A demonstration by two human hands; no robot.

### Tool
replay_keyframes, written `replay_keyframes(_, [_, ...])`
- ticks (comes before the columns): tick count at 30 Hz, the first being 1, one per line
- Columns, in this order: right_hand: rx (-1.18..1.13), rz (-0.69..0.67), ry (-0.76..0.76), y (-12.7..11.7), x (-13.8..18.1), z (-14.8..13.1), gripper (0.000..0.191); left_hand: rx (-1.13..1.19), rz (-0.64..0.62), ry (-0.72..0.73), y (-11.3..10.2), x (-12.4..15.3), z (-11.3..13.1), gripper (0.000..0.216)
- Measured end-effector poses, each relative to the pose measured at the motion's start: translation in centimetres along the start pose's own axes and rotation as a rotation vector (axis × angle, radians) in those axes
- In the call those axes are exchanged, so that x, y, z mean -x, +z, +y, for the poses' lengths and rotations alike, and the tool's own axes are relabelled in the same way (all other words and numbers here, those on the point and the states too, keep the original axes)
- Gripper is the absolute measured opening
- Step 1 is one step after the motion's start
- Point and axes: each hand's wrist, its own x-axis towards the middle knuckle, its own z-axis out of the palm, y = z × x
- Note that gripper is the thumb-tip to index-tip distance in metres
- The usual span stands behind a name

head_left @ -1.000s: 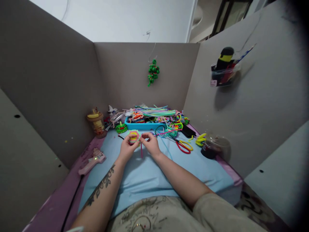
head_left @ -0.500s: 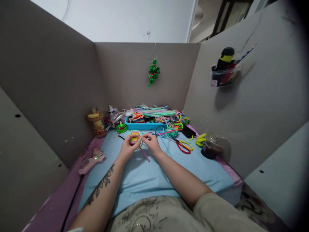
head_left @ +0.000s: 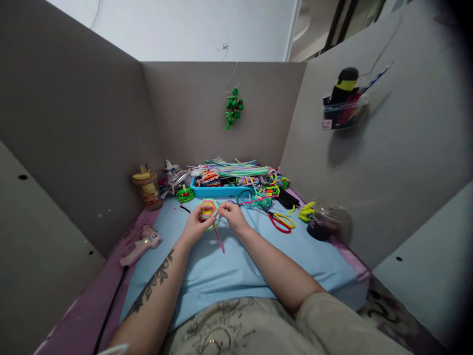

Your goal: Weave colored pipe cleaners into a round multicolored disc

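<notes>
My left hand grips a small round coil of pipe cleaners in green, pink and yellow, held just above the light blue cloth. My right hand pinches the coil's right edge with thumb and fingers. A loose pink pipe cleaner end hangs down from the coil between both hands.
A blue tray heaped with coloured pipe cleaners stands behind the hands. Red and yellow scissors lie to the right, beside a dark lidded cup. A pink glue gun and a jar sit left. Grey partition walls enclose the desk.
The hanging pink end swung from straight down to slanting right, then partly back. Both hands stayed on the coil, with small finger movements. The view tilted down slightly.
</notes>
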Motion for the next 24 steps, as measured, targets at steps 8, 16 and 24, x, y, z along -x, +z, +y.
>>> replay_keyframes(8, [0.069, 0.086, -0.065, 0.0, 0.2, -0.8, 0.025, 0.12, 0.113, 0.001, -0.8, -0.8, -1.0, 0.038])
replay_keyframes(16, [0.068, -0.238, 0.079, 1.1, 1.3, -0.8, 0.019, 0.09, 0.289, 0.024, -1.8, -1.6, -1.4, 0.044])
replay_keyframes(24, [-0.387, 0.063, 0.134, -2.2, -0.7, -2.0, 0.029, -0.053, 0.238, 0.009, -1.9, -1.7, -1.4, 0.036])
